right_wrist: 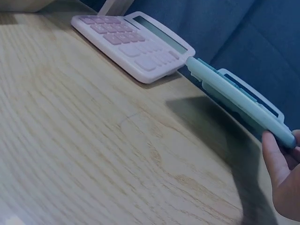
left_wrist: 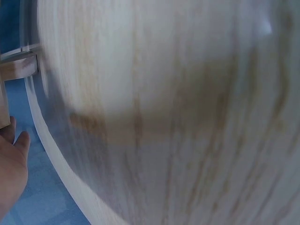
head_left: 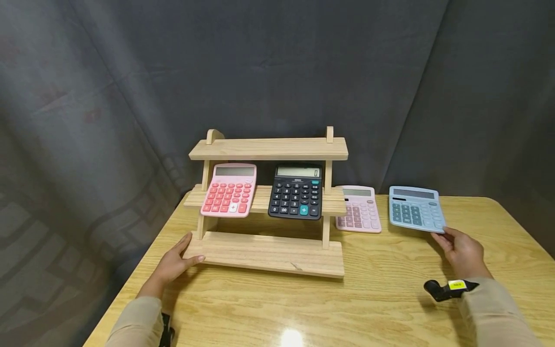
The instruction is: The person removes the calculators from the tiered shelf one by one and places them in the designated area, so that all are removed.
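Observation:
A three-tier wooden display shelf [head_left: 264, 250] stands on the table. My left hand [head_left: 175, 262] grips the left end of its bottom board, thumb at the front edge. The left wrist view catches only part of that hand [left_wrist: 11, 173] against the wood. At the right, my right hand [head_left: 465, 250] pinches a light-blue calculator [head_left: 414, 208] by its near right corner. The right wrist view has this calculator [right_wrist: 239, 96] edge-on, raised above the table with a shadow beneath. A pale pink calculator [head_left: 359, 209] lies on the table between shelf and blue calculator.
On the middle board lean a pink calculator [head_left: 229, 190] with coral keys and a black calculator [head_left: 296, 191] whose display reads 0. The top board [head_left: 269, 149] bears nothing. A grey curtain [head_left: 277, 72] hangs behind the wooden table [head_left: 243, 308].

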`<state>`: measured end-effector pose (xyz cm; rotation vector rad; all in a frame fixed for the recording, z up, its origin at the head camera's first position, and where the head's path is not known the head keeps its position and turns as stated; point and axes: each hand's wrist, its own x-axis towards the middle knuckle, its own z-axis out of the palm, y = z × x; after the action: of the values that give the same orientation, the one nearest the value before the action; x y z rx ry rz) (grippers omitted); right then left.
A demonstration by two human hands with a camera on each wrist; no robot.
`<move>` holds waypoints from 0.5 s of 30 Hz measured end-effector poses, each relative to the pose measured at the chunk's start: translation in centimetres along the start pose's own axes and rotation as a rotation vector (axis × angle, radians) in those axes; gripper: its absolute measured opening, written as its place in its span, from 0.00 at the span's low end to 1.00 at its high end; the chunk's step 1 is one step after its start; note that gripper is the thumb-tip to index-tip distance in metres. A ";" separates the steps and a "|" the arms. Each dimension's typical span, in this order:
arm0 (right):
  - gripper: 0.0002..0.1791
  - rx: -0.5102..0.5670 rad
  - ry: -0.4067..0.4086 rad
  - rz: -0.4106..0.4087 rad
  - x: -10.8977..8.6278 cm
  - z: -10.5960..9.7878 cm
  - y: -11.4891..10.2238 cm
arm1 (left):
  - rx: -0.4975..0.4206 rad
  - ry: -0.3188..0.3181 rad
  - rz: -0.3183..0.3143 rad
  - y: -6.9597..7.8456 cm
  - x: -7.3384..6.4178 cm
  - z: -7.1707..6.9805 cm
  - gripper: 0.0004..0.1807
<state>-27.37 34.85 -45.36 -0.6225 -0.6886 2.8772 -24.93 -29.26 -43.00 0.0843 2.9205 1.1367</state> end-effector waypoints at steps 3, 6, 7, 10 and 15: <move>0.07 -0.012 0.036 -0.002 0.2 0.1 0.0 | -0.012 0.003 0.004 0.0 0.0 0.1 0.54; 0.07 -0.049 0.033 -0.001 0.3 0.2 0.0 | -0.006 -0.012 -0.008 0.0 0.2 0.0 0.54; 0.07 -0.057 0.023 0.005 0.3 0.2 0.0 | 0.001 -0.017 -0.013 0.0 0.3 -0.1 0.54; 0.07 -0.086 -0.006 0.026 0.3 0.2 -0.2 | 0.013 -0.028 -0.028 0.2 0.4 -0.2 0.53; 0.07 -0.124 0.031 0.029 0.5 0.5 -0.5 | 0.014 -0.038 -0.035 0.5 0.3 -0.2 0.51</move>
<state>-27.99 35.19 -44.85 -0.6965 -0.8662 2.8613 -25.26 -29.03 -42.52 0.0541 2.8853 1.0975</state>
